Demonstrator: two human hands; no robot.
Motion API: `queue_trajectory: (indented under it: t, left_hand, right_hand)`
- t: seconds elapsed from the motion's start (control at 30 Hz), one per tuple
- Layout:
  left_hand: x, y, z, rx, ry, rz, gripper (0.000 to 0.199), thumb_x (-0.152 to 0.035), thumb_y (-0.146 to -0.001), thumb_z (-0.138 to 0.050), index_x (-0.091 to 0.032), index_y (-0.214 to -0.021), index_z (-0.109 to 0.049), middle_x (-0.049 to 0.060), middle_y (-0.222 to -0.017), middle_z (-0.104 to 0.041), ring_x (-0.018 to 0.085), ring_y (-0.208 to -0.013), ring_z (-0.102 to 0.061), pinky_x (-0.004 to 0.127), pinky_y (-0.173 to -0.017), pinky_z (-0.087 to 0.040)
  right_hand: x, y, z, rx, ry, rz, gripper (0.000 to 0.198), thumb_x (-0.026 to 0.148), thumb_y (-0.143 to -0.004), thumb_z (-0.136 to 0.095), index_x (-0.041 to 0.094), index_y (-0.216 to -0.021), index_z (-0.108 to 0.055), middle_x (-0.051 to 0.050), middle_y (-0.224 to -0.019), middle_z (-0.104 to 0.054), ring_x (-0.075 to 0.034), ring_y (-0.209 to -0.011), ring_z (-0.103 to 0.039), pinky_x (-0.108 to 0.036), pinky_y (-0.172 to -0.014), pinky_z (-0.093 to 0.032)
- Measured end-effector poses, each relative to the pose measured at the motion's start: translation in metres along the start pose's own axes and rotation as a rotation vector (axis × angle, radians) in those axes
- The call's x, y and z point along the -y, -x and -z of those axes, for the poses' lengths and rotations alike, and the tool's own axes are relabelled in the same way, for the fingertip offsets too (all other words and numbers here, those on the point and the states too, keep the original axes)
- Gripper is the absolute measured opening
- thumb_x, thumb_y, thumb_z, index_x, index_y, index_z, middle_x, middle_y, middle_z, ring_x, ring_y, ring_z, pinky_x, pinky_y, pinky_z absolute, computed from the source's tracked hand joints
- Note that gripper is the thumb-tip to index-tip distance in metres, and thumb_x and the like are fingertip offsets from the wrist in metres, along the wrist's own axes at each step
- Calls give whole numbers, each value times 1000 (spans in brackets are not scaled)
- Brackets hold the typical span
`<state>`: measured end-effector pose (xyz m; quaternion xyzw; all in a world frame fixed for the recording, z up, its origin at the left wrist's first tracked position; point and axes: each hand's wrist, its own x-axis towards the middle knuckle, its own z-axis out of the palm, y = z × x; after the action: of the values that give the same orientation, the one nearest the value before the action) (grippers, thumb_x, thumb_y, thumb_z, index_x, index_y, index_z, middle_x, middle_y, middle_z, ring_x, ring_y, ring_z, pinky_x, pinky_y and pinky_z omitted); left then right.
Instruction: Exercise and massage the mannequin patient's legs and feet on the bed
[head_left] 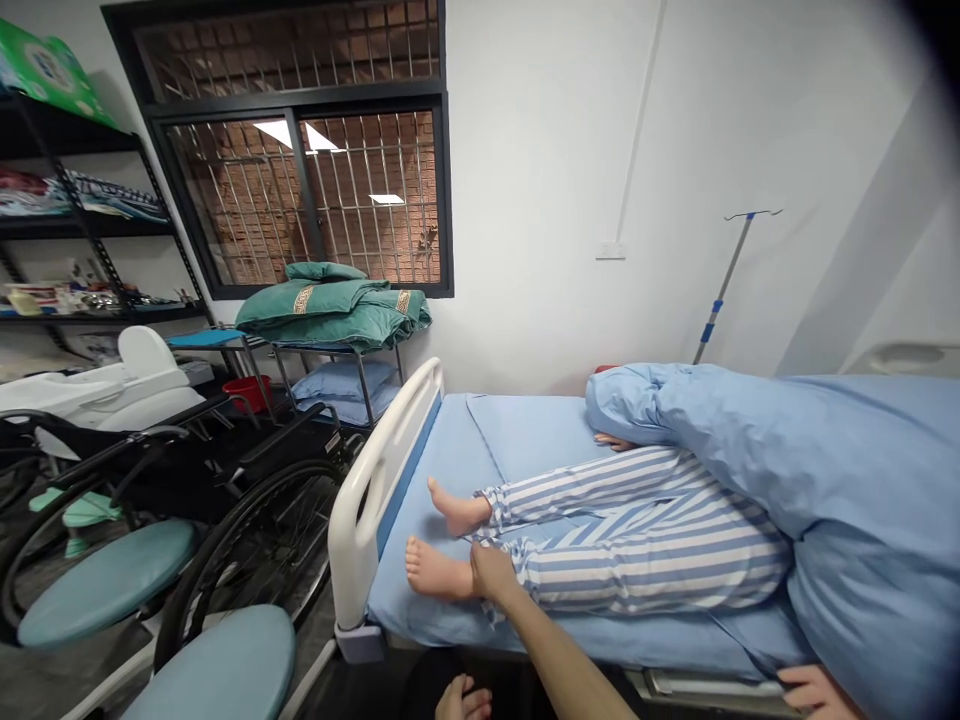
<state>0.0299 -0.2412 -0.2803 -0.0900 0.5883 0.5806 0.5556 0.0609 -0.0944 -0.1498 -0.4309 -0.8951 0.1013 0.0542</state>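
A manikin in blue-and-white striped trousers (622, 570) lies on a bed with light blue sheets (525, 425). My right hand (495, 575) is wrapped round the ankle of its nearer leg, just above the bare foot (439, 572). The farther foot (459, 508) rests on the sheet beside it. Low at the bottom edge is my left hand (463, 698), partly cut off, fingers loosely curled and nothing seen in it. A light blue quilt (750, 450) is folded back over the manikin's upper body, which is hidden.
The white footboard (360, 510) closes the bed's left end. Beyond it stand a wheelchair (262, 500) and a blue-green seat (217, 665). A hand (817, 690), whose I cannot tell, shows at the lower right. An IV pole (724, 290) rises behind the bed.
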Motion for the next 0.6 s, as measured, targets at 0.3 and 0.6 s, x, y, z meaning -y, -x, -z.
queue_trajectory:
  t: [0.3, 0.6]
  left_hand:
    - [-18, 41, 2, 60, -166, -36, 17, -31, -71, -50, -18, -81, -48, 5, -63, -66, 13, -52, -58, 21, -49, -39]
    - [-110, 93, -27, 134, -727, -783, 14, -30, -68, -53, -19, -74, -58, 0, -56, -61, 16, -58, -56, 27, -61, -41]
  right_hand:
    - [-5, 11, 2, -10, -70, 8, 32, 26, -88, -25, 15, -97, -54, -14, -89, -64, -23, -84, -60, -32, -71, -39]
    - [-8, -4, 3, -34, -222, 35, 20, 25, -82, -36, 17, -91, -52, -6, -85, -63, -18, -81, -58, -25, -68, -36]
